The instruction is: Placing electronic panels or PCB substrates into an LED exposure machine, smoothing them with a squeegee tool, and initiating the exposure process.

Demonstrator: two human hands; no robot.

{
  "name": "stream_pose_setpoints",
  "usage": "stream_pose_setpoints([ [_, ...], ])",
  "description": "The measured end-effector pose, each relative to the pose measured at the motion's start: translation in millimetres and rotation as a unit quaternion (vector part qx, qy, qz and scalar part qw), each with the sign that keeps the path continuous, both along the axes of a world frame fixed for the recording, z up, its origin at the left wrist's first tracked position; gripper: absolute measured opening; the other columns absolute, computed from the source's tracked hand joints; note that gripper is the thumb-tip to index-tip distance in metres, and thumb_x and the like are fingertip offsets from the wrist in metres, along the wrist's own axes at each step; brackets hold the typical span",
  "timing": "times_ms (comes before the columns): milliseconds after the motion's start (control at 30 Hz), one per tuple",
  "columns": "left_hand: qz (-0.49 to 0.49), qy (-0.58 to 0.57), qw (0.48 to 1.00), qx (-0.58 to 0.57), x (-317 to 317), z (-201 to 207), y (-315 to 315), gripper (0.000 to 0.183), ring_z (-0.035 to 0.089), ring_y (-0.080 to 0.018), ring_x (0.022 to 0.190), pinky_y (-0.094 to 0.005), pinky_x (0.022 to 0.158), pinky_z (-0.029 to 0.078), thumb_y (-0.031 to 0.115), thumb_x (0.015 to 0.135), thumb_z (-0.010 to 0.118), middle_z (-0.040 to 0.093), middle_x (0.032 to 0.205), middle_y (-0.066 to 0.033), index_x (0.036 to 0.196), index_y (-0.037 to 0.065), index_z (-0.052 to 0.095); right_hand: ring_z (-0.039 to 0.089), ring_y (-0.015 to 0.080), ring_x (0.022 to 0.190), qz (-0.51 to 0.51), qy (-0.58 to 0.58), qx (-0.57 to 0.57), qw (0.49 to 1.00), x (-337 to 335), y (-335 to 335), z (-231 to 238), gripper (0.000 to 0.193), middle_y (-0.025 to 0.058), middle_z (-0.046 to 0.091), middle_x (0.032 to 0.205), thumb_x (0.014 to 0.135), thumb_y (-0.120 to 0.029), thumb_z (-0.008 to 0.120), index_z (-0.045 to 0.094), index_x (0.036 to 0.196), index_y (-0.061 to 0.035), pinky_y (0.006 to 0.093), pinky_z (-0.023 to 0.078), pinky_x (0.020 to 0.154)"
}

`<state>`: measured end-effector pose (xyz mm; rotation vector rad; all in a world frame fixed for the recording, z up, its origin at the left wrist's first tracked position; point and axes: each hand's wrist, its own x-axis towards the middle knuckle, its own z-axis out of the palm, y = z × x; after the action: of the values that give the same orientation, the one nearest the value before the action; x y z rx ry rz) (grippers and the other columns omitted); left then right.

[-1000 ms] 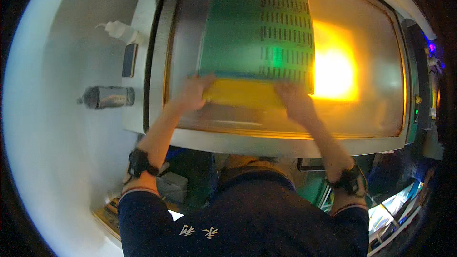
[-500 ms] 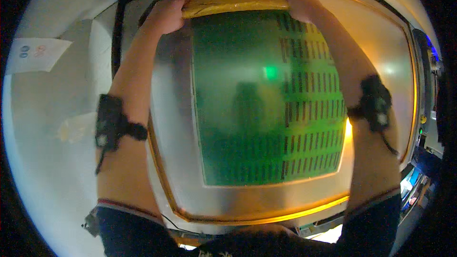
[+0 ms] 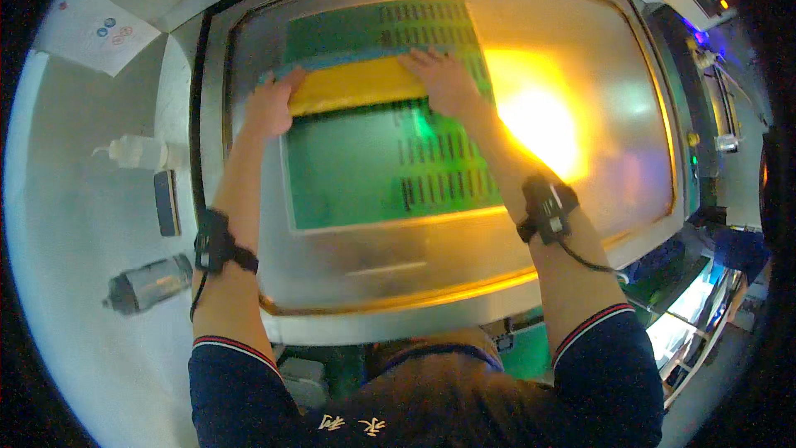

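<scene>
Left hand [image 3: 274, 106] and right hand [image 3: 439, 85]: fingers grasp opposite ends of yellow bar [image 3: 358, 86], across green panel [image 3: 344, 178] within framed, amber-lit surface [image 3: 332, 274]. Left of surface: phone [image 3: 167, 203], grey bottle [image 3: 152, 284].

The bar [image 3: 361, 87] was yellow with blue along its far edge, and the sheet [image 3: 340, 174] was green, patterned on its right side with rows of short dark stripes. The glow [image 3: 539, 129] passed from white at its middle to yellow and orange, and the rim [image 3: 489, 284] shone orange. The shirt [image 3: 613, 386] was dark navy with red-and-white sleeve bands, the straps [image 3: 215, 242] black, the phone [image 3: 167, 203] dark, and the paper [image 3: 87, 23] white with blue and red marks.
</scene>
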<state>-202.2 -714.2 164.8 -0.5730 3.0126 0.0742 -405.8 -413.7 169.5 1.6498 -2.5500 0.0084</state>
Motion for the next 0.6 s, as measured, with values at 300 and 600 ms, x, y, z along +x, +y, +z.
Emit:
stream_pose_setpoints([
  [300,-0.088,-0.184,0.952,0.229,207.8,86.1,267.8,0.081,0.039,-0.0419,0.135,-0.0534,0.115,0.026,-0.001,0.072,0.062,0.044,0.149,-0.0054,0.148,0.017,0.039,0.050,0.0317,0.127,0.075,-0.169,0.058,0.981,210.6,288.5,60.1,0.052,0.0108,0.049,0.143,0.089,-0.024,0.053,0.047,0.139,-0.0130,0.0475,0.040,0.106],
  [600,-0.086,-0.197,0.967,0.135,179.7,57.7,356.9,0.082,0.039,-0.0464,0.134,-0.0626,0.110,0.027,0.003,0.074,0.064,0.037,0.153,-0.0046,0.150,0.020,0.035,0.051,0.0338,0.126,0.060,-0.137,0.036,0.988,174.6,371.0,40.8,0.058,0.0093,0.054,0.137,0.084,-0.021,0.061,0.048,0.139,-0.0163,0.0490,0.041,0.105],
])
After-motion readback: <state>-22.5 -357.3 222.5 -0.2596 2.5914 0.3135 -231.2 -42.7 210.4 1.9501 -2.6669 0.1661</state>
